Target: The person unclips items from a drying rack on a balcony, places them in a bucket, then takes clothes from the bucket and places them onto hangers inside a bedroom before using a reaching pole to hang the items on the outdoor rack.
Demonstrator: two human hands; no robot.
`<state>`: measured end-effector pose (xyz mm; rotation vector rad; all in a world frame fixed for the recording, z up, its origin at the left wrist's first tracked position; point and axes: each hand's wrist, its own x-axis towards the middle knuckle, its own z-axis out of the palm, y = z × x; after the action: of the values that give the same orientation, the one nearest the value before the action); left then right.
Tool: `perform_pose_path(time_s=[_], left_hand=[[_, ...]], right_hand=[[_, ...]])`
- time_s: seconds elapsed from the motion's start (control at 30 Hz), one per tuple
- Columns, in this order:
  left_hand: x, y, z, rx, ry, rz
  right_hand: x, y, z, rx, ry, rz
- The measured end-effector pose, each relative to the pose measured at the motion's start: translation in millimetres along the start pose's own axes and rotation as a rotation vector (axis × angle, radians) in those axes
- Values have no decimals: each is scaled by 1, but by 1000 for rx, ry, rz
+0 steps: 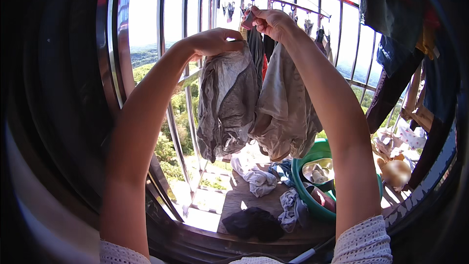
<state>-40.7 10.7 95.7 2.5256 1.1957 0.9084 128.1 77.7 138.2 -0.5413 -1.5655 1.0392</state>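
My left hand [220, 44] grips the upper edge of a wrinkled grey cloth garment [229, 102], which hangs down below it. Higher up, my right hand [269, 22] pinches a small pinkish-grey piece [248, 21] at the hanger; whether it is a clothes peg or cloth is unclear. A greyish-brown garment [284, 110] hangs below and behind my right forearm. The reddish bar of a clip hanger [282, 0] runs above both hands, with clothes pegs [230, 9] dangling from it. Dark clothes [255, 49] hang from it behind the garments.
Metal window bars [161, 14] enclose the space, with trees outside. On a wooden board [236, 194] lie a white crumpled cloth [260, 180], a grey-white cloth [291, 209] and a black cloth [253, 223]. A green basin [309, 201] holds several things. Dark clothes [388, 14] hang at the right.
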Motion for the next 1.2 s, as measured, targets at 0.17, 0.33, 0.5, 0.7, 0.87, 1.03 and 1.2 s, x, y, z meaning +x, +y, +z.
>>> perform_pose_path(time_s=[0.17,0.33,0.5,0.7,0.87,1.03,1.2], left_hand=[[23,-10,-10,100,180,293],[30,-3,-7,168,352,251],[34,-8,-7,84,373,218],[40,-4,-10,87,532,181],[41,5,-7,78,495,62],[38,1,-7,-7,461,51],[42,-2,-4,39,486,77]], right_hand=[[1,1,2,49,59,-6],[3,6,-8,-9,153,-47],[-6,1,-18,-9,143,-29],[-13,4,-8,79,141,-62],[-13,8,-13,66,230,-82],[-4,8,-17,74,245,-57],[-6,9,-17,124,214,-58]])
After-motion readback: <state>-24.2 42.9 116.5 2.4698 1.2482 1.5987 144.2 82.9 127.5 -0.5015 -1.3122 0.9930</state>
